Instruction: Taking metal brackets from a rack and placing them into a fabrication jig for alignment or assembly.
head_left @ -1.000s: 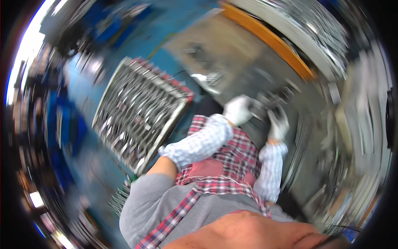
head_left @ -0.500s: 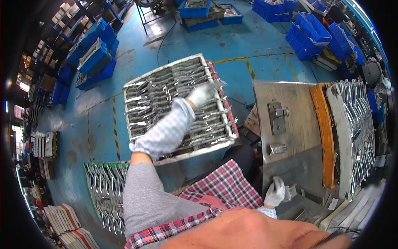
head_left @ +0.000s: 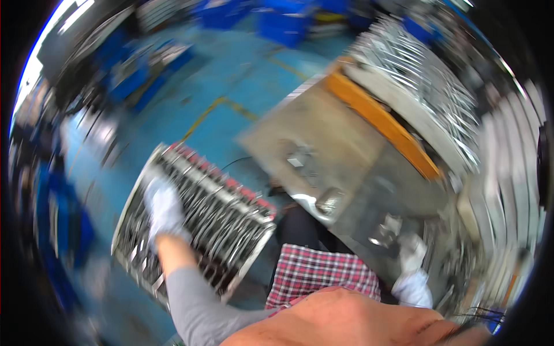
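Note:
My left hand (head_left: 157,183), in a white glove with a pale sleeve cover, is over a white-rimmed tray (head_left: 130,214) at the left. Rows of thin shiny metal parts (head_left: 213,222) fill that tray. Motion smears this hand's fingers, so whether they hold a part cannot be made out. My right hand (head_left: 412,254), also gloved, is low over the metal-topped workbench (head_left: 340,124). Just beyond its fingertips is a small shiny metal piece (head_left: 385,230); blur hides whether they touch. A metal fixture (head_left: 301,160) and a ribbed metal block (head_left: 330,202) sit on the bench.
An orange bar (head_left: 381,121) and a pale rail run along the bench's far right side, with a rack of shiny metal rods (head_left: 421,75) beyond. Blue crates (head_left: 283,26) stand on the blue floor (head_left: 190,86) behind. Pale stacked strips (head_left: 499,167) are at the right.
The view has swung right, so the tray now appears lower left and the bench nearer the middle. My left hand has shifted from the tray's red-edged side toward its far left side.

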`<control>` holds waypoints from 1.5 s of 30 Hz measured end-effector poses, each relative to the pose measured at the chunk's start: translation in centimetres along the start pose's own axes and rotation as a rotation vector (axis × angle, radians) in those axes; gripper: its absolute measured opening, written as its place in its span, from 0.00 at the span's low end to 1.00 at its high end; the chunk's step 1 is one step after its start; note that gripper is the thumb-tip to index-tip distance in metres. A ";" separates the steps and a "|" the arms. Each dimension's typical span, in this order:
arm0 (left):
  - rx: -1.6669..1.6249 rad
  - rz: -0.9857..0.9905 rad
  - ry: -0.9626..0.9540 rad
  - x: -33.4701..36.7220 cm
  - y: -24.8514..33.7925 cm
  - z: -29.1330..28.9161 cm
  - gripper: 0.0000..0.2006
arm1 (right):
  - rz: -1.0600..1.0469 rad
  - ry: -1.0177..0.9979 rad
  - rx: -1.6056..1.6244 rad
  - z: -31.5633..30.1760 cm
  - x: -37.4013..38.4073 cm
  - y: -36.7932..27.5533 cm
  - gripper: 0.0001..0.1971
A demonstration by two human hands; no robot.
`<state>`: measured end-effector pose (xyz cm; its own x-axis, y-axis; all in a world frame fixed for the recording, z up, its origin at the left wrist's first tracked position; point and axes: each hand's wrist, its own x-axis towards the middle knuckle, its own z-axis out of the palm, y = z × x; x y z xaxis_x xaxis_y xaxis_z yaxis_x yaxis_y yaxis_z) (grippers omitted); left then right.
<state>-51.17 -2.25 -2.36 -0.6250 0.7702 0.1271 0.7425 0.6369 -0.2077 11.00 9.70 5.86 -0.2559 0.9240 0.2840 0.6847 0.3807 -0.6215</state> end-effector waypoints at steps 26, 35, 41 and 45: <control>-1.270 0.368 0.167 -14.6 22.6 -10.5 0.09 | 0.471 0.157 -0.345 -3.7 46.8 8.8 0.25; -1.021 1.019 -0.031 -22.2 38.5 -14.2 0.17 | 0.204 0.304 0.639 -14.8 9.7 -0.4 0.06; -1.325 0.757 -0.197 -23.7 37.7 -13.3 0.09 | 0.100 -0.095 0.405 -1.8 0.4 3.5 0.08; -1.496 0.418 -0.279 -23.6 37.7 -13.0 0.09 | -0.400 0.002 -0.254 1.5 0.7 5.5 0.10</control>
<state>-5.31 4.08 -0.61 -0.2209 0.9704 0.0981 0.3178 -0.0235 0.9479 13.58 12.49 1.53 -0.5321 0.7068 0.4662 0.6781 0.6854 -0.2653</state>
